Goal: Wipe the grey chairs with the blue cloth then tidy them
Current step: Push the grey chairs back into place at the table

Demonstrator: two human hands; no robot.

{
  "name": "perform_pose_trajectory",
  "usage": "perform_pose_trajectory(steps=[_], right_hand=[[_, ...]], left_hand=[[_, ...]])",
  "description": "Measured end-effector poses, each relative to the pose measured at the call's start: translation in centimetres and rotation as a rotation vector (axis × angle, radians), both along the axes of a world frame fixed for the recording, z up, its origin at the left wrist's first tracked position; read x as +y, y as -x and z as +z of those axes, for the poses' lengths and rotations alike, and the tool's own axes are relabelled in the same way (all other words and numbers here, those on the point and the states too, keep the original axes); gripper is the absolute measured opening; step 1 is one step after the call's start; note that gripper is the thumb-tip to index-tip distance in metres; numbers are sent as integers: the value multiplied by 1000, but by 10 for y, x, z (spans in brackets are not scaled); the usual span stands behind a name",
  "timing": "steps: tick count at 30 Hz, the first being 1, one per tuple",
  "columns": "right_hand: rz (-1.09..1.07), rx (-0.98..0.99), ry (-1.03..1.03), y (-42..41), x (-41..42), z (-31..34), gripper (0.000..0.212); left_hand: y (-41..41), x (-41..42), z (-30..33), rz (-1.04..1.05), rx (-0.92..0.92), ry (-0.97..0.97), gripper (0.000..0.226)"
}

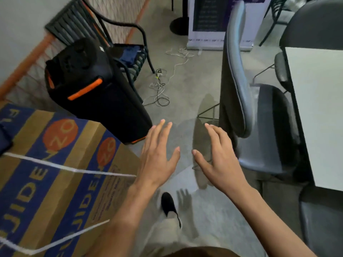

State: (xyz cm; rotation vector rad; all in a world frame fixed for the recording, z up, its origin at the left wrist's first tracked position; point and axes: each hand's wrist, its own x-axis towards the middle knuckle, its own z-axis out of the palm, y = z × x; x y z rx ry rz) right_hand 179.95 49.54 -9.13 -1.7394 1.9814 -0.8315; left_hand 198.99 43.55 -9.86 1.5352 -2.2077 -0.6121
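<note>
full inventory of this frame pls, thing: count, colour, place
grey chair: 1, grey, right, tucked at the table
table: 1, white, far right
slatted chair: 1, black, top left
blue cloth: 1, blue, on slatted chair seat
speaker: 1, black with orange trim, left of centre
box: 1, brown and blue, lower left
cables: a tangle, white and black, on floor
banner: 1, white and dark, top centre
shoe: 1, black, bottom centre
left hand: open, empty
right hand: open, empty

One head-worn view looks steeply down, close over both hands (floor (185, 86) beyond)
</note>
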Motion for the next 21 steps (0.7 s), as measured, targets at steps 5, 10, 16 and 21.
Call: perform_pose_trajectory(steps=[5, 10, 16, 21], right_hand=[[-102, -18, 16, -21, -90, 14, 74], [-186, -41, 19, -24, -166, 23, 75], [-291, -70, 3, -6, -252, 23, 76], [-356, -116, -10, 25, -331, 22, 77]], left_hand=[[-7, -116, 11, -137, -8, 29, 74], [-2, -205, 14, -192, 13, 24, 73], [20, -299, 5, -267, 6, 22, 74], [58, -389, 0, -320, 39, 33, 72]])
